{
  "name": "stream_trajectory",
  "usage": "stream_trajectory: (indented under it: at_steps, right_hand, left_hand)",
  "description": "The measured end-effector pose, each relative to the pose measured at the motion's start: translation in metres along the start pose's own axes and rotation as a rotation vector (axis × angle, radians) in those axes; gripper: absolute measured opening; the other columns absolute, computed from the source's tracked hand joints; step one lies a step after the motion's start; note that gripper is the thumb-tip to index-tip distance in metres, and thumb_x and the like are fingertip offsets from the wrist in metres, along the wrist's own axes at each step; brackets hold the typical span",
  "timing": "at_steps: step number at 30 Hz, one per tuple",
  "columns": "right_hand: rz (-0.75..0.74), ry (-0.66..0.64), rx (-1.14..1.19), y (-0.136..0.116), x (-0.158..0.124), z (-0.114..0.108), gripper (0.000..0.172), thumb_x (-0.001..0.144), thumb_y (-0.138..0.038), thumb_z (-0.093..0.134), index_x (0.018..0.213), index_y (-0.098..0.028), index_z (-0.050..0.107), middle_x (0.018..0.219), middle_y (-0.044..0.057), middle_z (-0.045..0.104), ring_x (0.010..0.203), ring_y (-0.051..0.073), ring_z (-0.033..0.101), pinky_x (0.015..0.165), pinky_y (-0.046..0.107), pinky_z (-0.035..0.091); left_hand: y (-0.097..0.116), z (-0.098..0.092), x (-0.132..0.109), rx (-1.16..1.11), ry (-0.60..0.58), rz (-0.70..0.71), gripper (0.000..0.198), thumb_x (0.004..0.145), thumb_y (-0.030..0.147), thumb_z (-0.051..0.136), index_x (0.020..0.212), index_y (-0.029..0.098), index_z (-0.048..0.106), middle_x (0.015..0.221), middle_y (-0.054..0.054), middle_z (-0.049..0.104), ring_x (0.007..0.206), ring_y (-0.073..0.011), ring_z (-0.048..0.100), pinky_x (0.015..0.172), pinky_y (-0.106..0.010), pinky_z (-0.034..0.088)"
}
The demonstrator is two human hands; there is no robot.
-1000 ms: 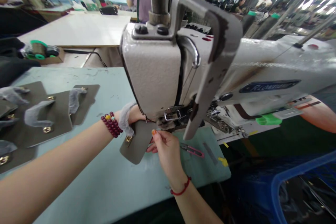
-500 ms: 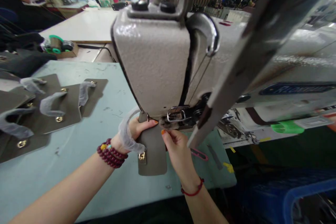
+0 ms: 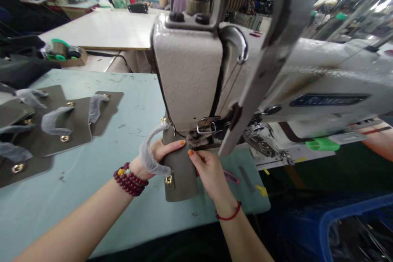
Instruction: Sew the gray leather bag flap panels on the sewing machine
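Your left hand point(image 3: 156, 153) and right hand point(image 3: 207, 168) both pinch the grey-brown leather flap point(image 3: 181, 174); it lies flat under the sewing machine point(image 3: 190, 73) head, its gold clasp point(image 3: 168, 180) showing near the lower edge.

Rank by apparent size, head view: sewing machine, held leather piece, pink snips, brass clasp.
1. sewing machine
2. leather piece
3. pink snips and brass clasp: alike, snips half hidden by right hand, unranked.

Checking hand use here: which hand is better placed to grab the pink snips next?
Probably the right hand: the pink snips lie just beside it on the table, while the left hand pinches the grey flap on the far side.
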State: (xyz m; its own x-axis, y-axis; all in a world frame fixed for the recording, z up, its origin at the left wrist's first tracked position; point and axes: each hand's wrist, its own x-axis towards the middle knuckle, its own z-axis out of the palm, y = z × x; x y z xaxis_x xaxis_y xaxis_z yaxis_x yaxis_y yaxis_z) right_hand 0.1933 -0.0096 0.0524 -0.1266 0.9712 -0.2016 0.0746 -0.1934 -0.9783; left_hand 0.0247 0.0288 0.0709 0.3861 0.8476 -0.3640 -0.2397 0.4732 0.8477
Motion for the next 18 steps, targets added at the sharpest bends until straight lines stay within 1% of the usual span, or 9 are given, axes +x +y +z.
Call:
stream_trajectory:
  at_steps: [2, 5, 8, 12, 16, 18]
  right_hand:
    - [0.020, -0.007, 0.031, 0.003, -0.001, 0.001, 0.044, 0.087, -0.055, 0.055, 0.068, -0.015, 0.060, 0.059, -0.002, 0.043, 0.055, 0.010, 0.037, 0.049, 0.020, 0.030]
    - [0.016, 0.032, 0.027, 0.006, -0.002, 0.003, 0.044, 0.086, -0.054, 0.057, 0.068, -0.015, 0.060, 0.061, -0.002, 0.044, 0.057, 0.010, 0.037, 0.049, 0.020, 0.029]
    - [0.008, 0.050, -0.005, 0.007, -0.001, 0.005, 0.044, 0.086, -0.053, 0.057, 0.068, -0.014, 0.060, 0.061, -0.002, 0.043, 0.057, 0.010, 0.036, 0.048, 0.020, 0.028]
    - [-0.015, 0.032, -0.020, 0.005, 0.001, 0.003, 0.042, 0.087, -0.050, 0.056, 0.068, -0.013, 0.058, 0.060, -0.002, 0.042, 0.057, 0.010, 0.036, 0.049, 0.021, 0.027]
    - [-0.063, 0.040, -0.065, 0.002, 0.001, 0.001, 0.042, 0.089, -0.047, 0.054, 0.063, -0.014, 0.054, 0.059, -0.002, 0.037, 0.057, 0.010, 0.032, 0.050, 0.022, 0.024]
    - [-0.077, 0.051, -0.087, 0.000, 0.002, 0.001, 0.042, 0.090, -0.046, 0.054, 0.061, -0.015, 0.051, 0.059, -0.002, 0.036, 0.058, 0.010, 0.031, 0.051, 0.023, 0.023]
  left_hand:
    - [0.002, -0.001, 0.001, 0.003, -0.032, -0.024, 0.041, 0.075, 0.037, 0.078, 0.114, 0.023, 0.071, 0.105, -0.006, 0.076, 0.089, -0.0251, 0.073, 0.081, -0.034, 0.061]
    - [0.003, -0.004, 0.004, 0.001, -0.026, -0.059, 0.037, 0.075, 0.032, 0.078, 0.110, 0.019, 0.072, 0.101, -0.007, 0.078, 0.081, -0.0226, 0.074, 0.075, -0.030, 0.061]
    - [0.002, -0.007, 0.007, 0.007, -0.027, -0.062, 0.043, 0.074, 0.031, 0.079, 0.114, 0.018, 0.070, 0.104, -0.007, 0.077, 0.081, -0.0219, 0.074, 0.074, -0.029, 0.061]
    - [0.001, -0.007, 0.008, -0.003, -0.013, -0.076, 0.047, 0.073, 0.032, 0.080, 0.117, 0.021, 0.069, 0.107, -0.006, 0.076, 0.085, -0.0226, 0.074, 0.077, -0.031, 0.061]
    - [0.005, 0.002, 0.003, 0.027, 0.037, -0.042, 0.043, 0.066, 0.037, 0.082, 0.105, 0.020, 0.074, 0.096, -0.007, 0.078, 0.081, -0.0257, 0.073, 0.073, -0.035, 0.062]
    - [0.010, 0.007, 0.001, 0.060, 0.066, 0.027, 0.040, 0.064, 0.041, 0.082, 0.097, 0.020, 0.076, 0.090, -0.007, 0.078, 0.080, -0.0276, 0.073, 0.073, -0.039, 0.062]
